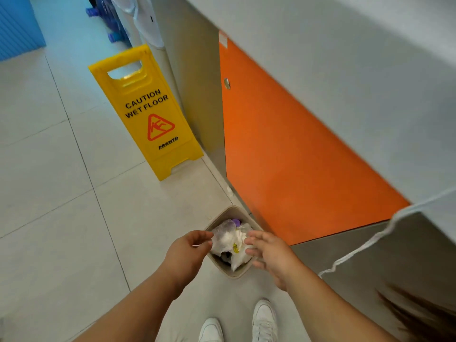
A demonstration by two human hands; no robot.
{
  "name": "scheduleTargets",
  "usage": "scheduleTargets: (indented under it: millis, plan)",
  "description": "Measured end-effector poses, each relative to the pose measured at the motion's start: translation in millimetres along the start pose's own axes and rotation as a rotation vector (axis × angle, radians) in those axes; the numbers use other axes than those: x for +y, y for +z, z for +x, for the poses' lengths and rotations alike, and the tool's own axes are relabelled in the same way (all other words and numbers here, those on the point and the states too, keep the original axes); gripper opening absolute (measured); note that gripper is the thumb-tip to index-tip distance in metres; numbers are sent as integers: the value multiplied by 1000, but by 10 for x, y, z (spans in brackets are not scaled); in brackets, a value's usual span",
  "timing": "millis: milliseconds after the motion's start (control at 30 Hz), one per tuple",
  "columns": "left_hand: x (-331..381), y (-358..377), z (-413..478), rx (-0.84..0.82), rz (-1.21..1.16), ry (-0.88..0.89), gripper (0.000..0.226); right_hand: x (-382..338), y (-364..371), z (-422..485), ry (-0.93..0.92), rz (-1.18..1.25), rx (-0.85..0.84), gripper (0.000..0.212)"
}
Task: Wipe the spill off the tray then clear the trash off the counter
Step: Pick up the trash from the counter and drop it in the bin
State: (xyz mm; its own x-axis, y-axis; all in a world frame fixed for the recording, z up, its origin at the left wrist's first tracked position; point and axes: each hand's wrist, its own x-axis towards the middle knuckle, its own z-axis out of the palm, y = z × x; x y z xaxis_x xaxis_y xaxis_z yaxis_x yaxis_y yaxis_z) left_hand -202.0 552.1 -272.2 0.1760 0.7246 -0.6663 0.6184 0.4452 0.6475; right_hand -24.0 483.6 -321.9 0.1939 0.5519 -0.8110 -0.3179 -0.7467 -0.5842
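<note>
Down in the beige bin (pixel 235 275) by the orange cabinet door (pixel 283 156), the crumpled trash (pixel 232 239) is judged light and soft, best pinched at a fold. The right hand (pixel 267 254) is held spread above it. Whether anything is pinched by the curled left hand (pixel 188 251) cannot be told.

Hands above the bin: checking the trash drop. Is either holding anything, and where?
Right hand holds nothing, fingers spread. Left hand seems to pinch a thin white sliver between thumb and fingers.

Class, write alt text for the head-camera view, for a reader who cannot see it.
A person's left hand and right hand hover over a beige waste bin stuffed with crumpled white tissues, on a pale tiled floor beside an orange cabinet door. A yellow plastic wet-floor sign stands beyond it.
</note>
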Motion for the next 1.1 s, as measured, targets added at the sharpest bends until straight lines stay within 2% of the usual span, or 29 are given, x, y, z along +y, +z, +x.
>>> scheduleTargets:
  millis: [367, 600, 733, 833, 967, 1100]
  plan:
    - [1017, -541, -1134, -104, 166, 279, 12, -1093, -204, -1857, -364, -23, 54, 20]
    - [1425, -569, -1625, -216, 362, 446, 11, -1175, -543, -2996, -555, -43, 206, 19]
    - [1733, -419, -1902, -297, 460, 583, 12, -1175, -895, -3549, -630, 14, 365, 18]
    - [2042, -224, -2107, -377, 444, 670, 12, -1222, -1202, -3865, -689, 77, 492, 20]
    - [2498, 150, -2414, -466, 441, 798, 14, -1237, -1675, -4093, -730, 161, 580, 21]
    - [2874, 646, -2741, -523, 307, 846, 17, -1177, -2187, -4182, -703, 174, 610, 21]
